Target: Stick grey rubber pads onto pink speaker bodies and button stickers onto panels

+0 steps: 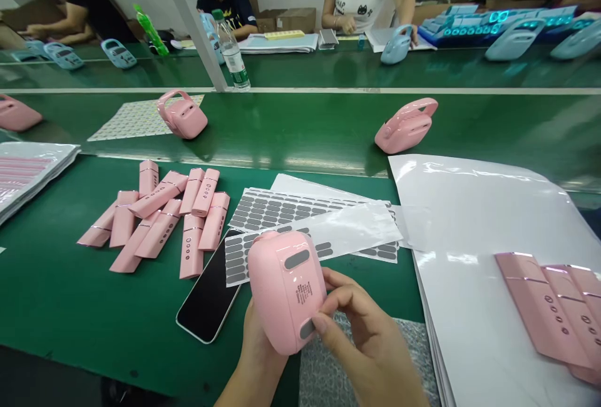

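My left hand (257,343) holds a glossy pink plastic device (277,288) from below, its rounded base with small print turned toward me. One grey oval pad (297,260) sits at the upper end of that base. At the lower end, my right hand (359,325) is closed, thumb and fingertips at a second grey oval pad (307,329). Whether this pad is fully stuck down I cannot tell. Just behind the device lie sheets of grey oval stickers (277,206), partly covered by a strip of translucent backing (357,228).
A black-screened phone (209,297) lies left of the device, beside a pile of pink button panels (159,228). More panels (544,307) rest on white sheets (469,206) at right. Pink handled devices (406,125) stand on the green conveyor (291,125). People work across it.
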Action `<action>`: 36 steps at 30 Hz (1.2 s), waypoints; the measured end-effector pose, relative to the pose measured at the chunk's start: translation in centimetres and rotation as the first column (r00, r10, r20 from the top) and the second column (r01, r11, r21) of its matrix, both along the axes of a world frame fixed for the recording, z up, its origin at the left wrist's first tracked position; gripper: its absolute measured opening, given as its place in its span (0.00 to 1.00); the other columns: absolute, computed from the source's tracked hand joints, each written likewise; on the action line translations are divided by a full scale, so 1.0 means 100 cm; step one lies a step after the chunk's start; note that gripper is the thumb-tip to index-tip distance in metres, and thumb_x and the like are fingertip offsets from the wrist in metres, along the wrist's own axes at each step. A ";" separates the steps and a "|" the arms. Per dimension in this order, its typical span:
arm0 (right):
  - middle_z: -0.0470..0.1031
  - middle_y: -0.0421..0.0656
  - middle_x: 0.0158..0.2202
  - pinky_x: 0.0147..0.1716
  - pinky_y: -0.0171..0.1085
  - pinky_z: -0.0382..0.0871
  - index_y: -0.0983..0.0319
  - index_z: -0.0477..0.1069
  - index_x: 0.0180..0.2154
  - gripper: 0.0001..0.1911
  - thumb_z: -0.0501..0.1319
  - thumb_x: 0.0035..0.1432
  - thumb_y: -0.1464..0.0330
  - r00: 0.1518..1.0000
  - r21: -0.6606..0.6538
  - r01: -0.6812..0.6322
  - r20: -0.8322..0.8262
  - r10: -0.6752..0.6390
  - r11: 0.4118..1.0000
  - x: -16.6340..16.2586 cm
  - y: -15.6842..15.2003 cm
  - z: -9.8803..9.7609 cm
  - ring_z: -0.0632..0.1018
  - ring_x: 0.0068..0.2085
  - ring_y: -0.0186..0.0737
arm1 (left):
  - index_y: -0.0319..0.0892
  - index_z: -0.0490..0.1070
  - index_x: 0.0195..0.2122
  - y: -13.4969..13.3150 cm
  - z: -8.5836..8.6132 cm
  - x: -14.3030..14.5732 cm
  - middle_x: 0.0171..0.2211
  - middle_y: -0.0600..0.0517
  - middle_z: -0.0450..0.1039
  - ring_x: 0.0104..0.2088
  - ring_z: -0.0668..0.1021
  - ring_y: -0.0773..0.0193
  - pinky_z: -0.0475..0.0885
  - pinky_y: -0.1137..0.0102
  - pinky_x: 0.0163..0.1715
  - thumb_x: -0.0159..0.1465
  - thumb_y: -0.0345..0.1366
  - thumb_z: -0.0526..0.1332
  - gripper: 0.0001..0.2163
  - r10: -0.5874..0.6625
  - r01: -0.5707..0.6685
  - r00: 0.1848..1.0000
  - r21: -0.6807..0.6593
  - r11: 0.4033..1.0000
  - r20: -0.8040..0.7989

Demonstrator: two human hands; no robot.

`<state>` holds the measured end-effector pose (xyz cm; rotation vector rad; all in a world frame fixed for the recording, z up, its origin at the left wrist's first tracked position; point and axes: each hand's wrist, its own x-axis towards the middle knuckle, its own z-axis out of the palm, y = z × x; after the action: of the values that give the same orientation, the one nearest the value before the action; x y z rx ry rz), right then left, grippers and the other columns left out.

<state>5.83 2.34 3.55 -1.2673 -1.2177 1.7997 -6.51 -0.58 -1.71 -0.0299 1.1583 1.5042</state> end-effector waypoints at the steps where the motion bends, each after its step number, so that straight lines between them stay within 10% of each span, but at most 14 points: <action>1: 0.65 0.45 0.55 0.45 0.48 0.67 0.54 0.68 0.34 0.12 0.66 0.49 0.59 0.995 -0.057 0.032 -0.092 -0.037 0.998 -0.003 -0.001 -0.003 0.67 0.53 0.53 | 0.43 0.67 0.20 0.000 0.001 0.000 0.18 0.55 0.63 0.20 0.67 0.65 0.68 0.68 0.20 0.43 0.41 0.68 0.11 0.004 -0.004 1.000 -0.017 1.000 0.002; 4: 0.62 0.46 0.58 0.44 0.45 0.69 0.51 0.61 0.50 0.30 0.67 0.47 0.54 0.934 -0.216 0.001 -0.348 -0.078 0.976 -0.011 -0.005 -0.014 0.68 0.53 0.52 | 0.43 0.68 0.20 -0.002 0.004 0.000 0.17 0.55 0.63 0.20 0.67 0.65 0.69 0.68 0.21 0.45 0.43 0.68 0.11 0.029 -0.026 0.998 -0.058 0.998 0.047; 9: 0.64 0.41 0.58 0.52 0.40 0.63 0.48 0.60 0.55 0.30 0.62 0.52 0.51 0.895 -0.180 -0.071 -0.446 -0.017 0.981 -0.017 -0.011 -0.025 0.63 0.58 0.47 | 0.41 0.71 0.23 -0.004 0.009 -0.001 0.20 0.51 0.67 0.22 0.70 0.61 0.70 0.64 0.26 0.47 0.41 0.67 0.10 0.003 -0.003 0.998 -0.004 1.000 0.056; 18: 0.69 0.44 0.54 0.50 0.42 0.68 0.55 0.65 0.53 0.21 0.50 0.62 0.56 0.973 0.168 -0.206 0.142 0.183 0.964 0.015 0.017 -0.004 0.69 0.55 0.47 | 0.45 0.74 0.26 -0.002 0.029 -0.001 0.23 0.54 0.76 0.27 0.77 0.65 0.72 0.74 0.26 0.54 0.25 0.61 0.07 0.123 -0.100 0.961 -0.103 0.990 0.247; 24: 0.65 0.46 0.58 0.54 0.53 0.63 0.59 0.69 0.50 0.18 0.54 0.57 0.70 0.736 0.536 -0.583 0.667 0.116 0.611 0.032 0.050 -0.022 0.62 0.60 0.54 | 0.41 0.71 0.23 0.012 0.042 -0.009 0.21 0.51 0.75 0.24 0.77 0.64 0.72 0.74 0.21 0.58 0.27 0.56 0.09 0.093 -0.019 0.924 -0.199 0.980 0.370; 30: 0.58 0.50 0.61 0.52 0.62 0.59 0.61 0.63 0.56 0.29 0.63 0.52 0.64 0.623 0.619 -0.724 0.776 -0.097 0.304 0.027 0.062 -0.080 0.60 0.59 0.66 | 0.40 0.71 0.26 0.032 0.049 -0.019 0.25 0.49 0.78 0.27 0.79 0.63 0.73 0.75 0.23 0.58 0.27 0.57 0.06 -0.002 0.065 0.958 -0.213 0.975 0.286; 34: 0.60 0.50 0.59 0.48 0.53 0.67 0.60 0.61 0.58 0.31 0.58 0.56 0.54 0.631 0.655 -0.738 0.755 -0.179 0.159 0.031 0.070 -0.096 0.67 0.55 0.61 | 0.40 0.70 0.40 0.077 0.069 -0.050 0.35 0.45 0.78 0.33 0.79 0.57 0.75 0.66 0.29 0.55 0.33 0.61 0.11 -0.198 0.183 0.963 -0.094 0.978 -0.180; 36: 0.62 0.46 0.58 0.46 0.49 0.70 0.56 0.61 0.57 0.27 0.54 0.60 0.54 0.642 0.682 -0.711 0.729 -0.236 0.171 0.028 0.071 -0.099 0.70 0.54 0.57 | 0.45 0.66 0.48 0.117 0.080 -0.071 0.45 0.47 0.74 0.38 0.77 0.59 0.74 0.67 0.30 0.60 0.44 0.56 0.16 -0.184 0.251 0.804 0.043 0.967 -0.565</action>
<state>8.63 9.40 -6.36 -0.8526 -2.5967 0.1056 -13.56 11.09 6.32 0.6483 1.4720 1.4044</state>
